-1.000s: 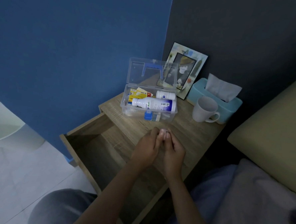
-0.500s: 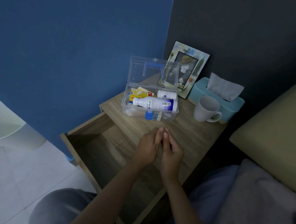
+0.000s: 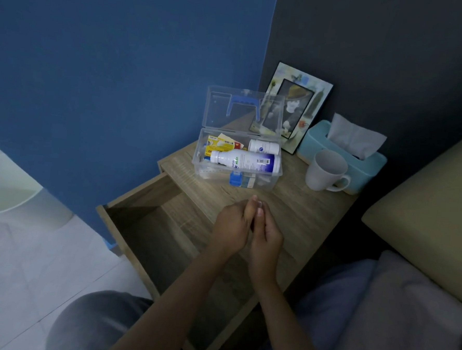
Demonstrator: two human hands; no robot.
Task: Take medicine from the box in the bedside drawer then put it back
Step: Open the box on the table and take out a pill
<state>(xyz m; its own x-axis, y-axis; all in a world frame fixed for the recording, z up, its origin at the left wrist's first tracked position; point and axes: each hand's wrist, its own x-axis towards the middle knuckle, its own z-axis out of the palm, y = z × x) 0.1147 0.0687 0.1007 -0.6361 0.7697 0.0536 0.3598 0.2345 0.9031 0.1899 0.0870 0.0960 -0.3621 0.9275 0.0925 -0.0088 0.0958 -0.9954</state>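
Observation:
A clear plastic medicine box (image 3: 277, 177) stands on the bedside table with its lid (image 3: 244, 113) tipped up and open. Inside lie a large white bottle (image 3: 244, 160), a smaller white bottle (image 3: 262, 146) and yellow packets (image 3: 221, 145). The table's drawer (image 3: 151, 224) is pulled out and looks empty. My left hand (image 3: 230, 226) and my right hand (image 3: 266, 235) are pressed together at the fingers, just in front of the box over the table's front edge. Whether anything small sits between the fingers is hidden.
A white mug (image 3: 326, 171), a teal tissue box (image 3: 360, 166) and a photo frame (image 3: 296, 108) stand at the back right of the table top (image 3: 297, 214). The blue wall is on the left, a beige bed headboard (image 3: 425, 208) on the right, my knee at the bottom left.
The two hands stay joined at the fingertips in almost the same place; the fingers shift only slightly. The box and drawer have not moved.

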